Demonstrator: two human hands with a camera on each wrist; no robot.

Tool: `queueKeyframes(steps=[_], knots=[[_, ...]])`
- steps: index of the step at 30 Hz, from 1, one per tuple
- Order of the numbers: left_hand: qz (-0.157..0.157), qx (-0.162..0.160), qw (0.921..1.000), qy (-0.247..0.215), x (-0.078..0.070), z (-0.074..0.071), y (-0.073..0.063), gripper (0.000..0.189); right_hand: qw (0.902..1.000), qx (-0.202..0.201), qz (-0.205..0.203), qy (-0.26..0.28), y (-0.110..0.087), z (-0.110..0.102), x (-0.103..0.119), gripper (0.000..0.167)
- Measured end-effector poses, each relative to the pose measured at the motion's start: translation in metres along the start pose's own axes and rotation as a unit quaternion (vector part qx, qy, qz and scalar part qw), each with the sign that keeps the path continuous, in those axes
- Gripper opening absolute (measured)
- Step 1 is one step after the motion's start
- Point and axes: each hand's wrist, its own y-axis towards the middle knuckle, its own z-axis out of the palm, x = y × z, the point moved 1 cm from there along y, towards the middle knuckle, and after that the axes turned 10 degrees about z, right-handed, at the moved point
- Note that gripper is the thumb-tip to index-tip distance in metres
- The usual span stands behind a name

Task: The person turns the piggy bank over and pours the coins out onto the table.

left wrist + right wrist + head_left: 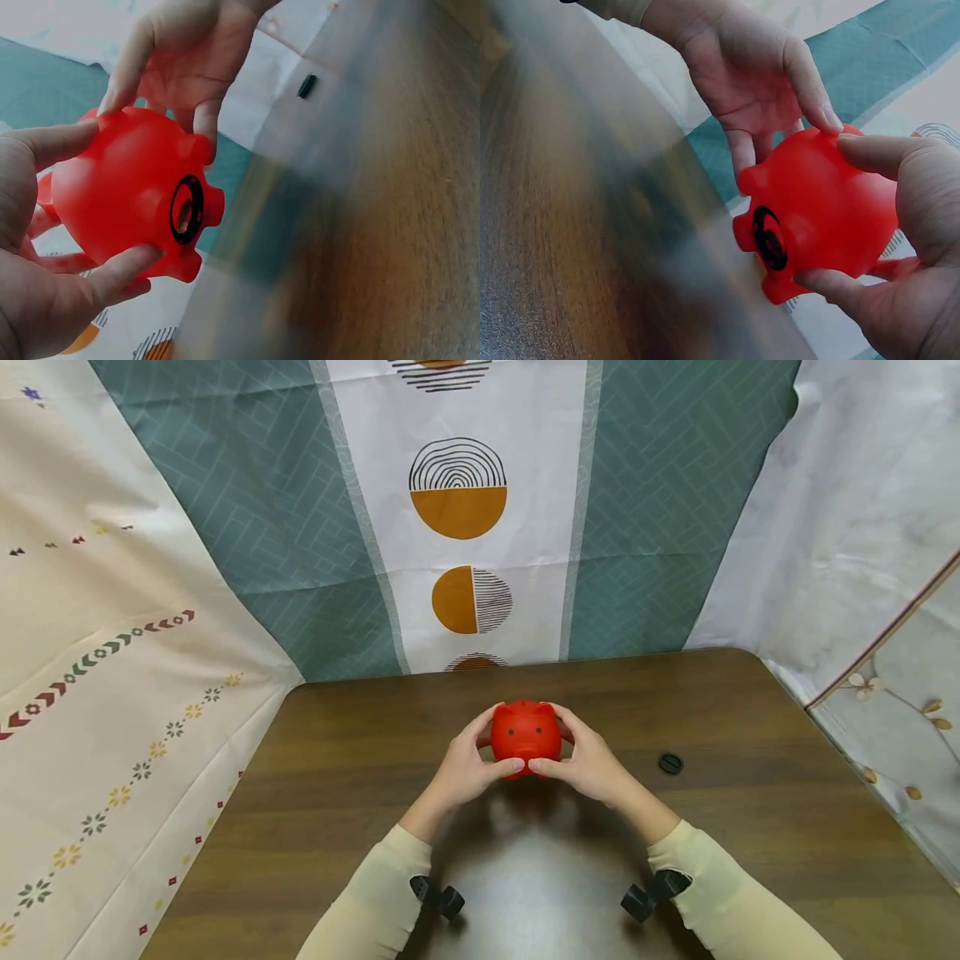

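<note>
A red piggy bank (525,732) is held up above the table with its face toward the head camera. My left hand (467,766) grips its left side, thumb at the front, and my right hand (587,760) grips the opposite side in the same way. In the left wrist view, the underside of the piggy bank (124,187) shows a round, black-rimmed hole (187,210) between the stubby feet. Something small and brownish appears inside it, too dim to identify. A small black round plug (671,763) lies on the table to the right of my right hand.
The brown wooden table (360,727) ends at a green and white patterned cloth (480,552) hanging behind it. More cloth hangs along the left and right sides. Black wrist cameras sit on both sleeves (375,893).
</note>
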Motion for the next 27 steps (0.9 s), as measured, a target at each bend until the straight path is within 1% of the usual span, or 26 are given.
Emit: queueKeyframes(steps=[2,3,4,5,6,8,9,10,11,12,14,16,17,19,21,23,25,27], knots=[[-0.009,-0.001,1.0,-0.003,0.001,0.0,-0.001,0.078,1.0,-0.002,0.004,-0.003,0.0,0.001,-0.002,0.081],[-0.007,-0.004,1.0,-0.005,0.001,0.001,-0.001,0.077,1.0,-0.007,0.004,-0.005,0.001,0.001,-0.001,0.08],[0.003,-0.008,1.0,-0.005,0.0,0.001,-0.001,0.077,0.9998,-0.014,-0.007,-0.007,0.001,0.0,-0.001,0.08],[0.023,-0.015,0.9996,-0.004,-0.002,0.0,-0.001,0.077,0.9993,-0.024,-0.025,-0.013,0.001,0.0,0.001,0.08],[0.05,-0.026,0.9984,-0.004,-0.004,0.0,-0.001,0.077,0.9981,-0.033,-0.049,-0.019,0.001,0.0,0.003,0.08],[0.107,-0.048,0.9931,-0.005,-0.009,-0.001,0.0,0.078,0.9933,-0.051,-0.1,-0.027,0.002,0.001,0.008,0.082],[0.13,-0.057,0.9898,-0.003,-0.011,-0.002,0.001,0.078,0.991,-0.058,-0.118,-0.027,0.002,0.001,0.012,0.083],[0.144,-0.064,0.9875,0.001,-0.013,-0.004,0.002,0.078,0.9896,-0.061,-0.128,-0.023,0.002,0.001,0.015,0.084],[0.146,-0.068,0.987,0.002,-0.013,-0.004,0.003,0.078,0.9899,-0.061,-0.126,-0.021,0.002,0.001,0.018,0.084],[0.136,-0.067,0.9885,0.001,-0.013,-0.005,0.004,0.077,0.9918,-0.055,-0.114,-0.015,0.002,0.001,0.022,0.083],[0.092,-0.055,0.9943,-0.001,-0.011,-0.007,0.005,0.077,0.9966,-0.041,-0.071,-0.006,0.0,0.001,0.029,0.082],[0.048,-0.041,0.998,-0.006,-0.007,-0.007,0.004,0.078,0.9992,-0.026,-0.03,0.0,-0.004,0.001,0.035,0.082],[0.034,-0.037,0.9987,-0.011,-0.005,-0.007,0.004,0.078,0.9996,-0.02,-0.018,-0.002,-0.006,0.001,0.037,0.081],[0.02,-0.031,0.9991,-0.022,-0.002,-0.006,0.003,0.08,0.9999,-0.013,-0.008,-0.005,-0.008,0.001,0.039,0.082],[0.019,-0.033,0.9989,-0.029,0.0,-0.005,0.002,0.08,0.9999,-0.011,-0.007,-0.005,-0.01,0.001,0.04,0.081],[0.026,-0.036,0.9986,-0.029,0.0,-0.005,0.003,0.079,0.9998,-0.013,-0.013,-0.006,-0.011,0.0,0.042,0.08],[0.041,-0.044,0.9979,-0.022,-0.003,-0.004,0.003,0.079,0.9991,-0.022,-0.035,-0.014,-0.012,-0.001,0.045,0.081],[0.07,-0.059,0.9958,-0.011,0.003,-0.004,0.006,0.079,0.9971,-0.035,-0.065,-0.019,-0.014,-0.002,0.051,0.082]])
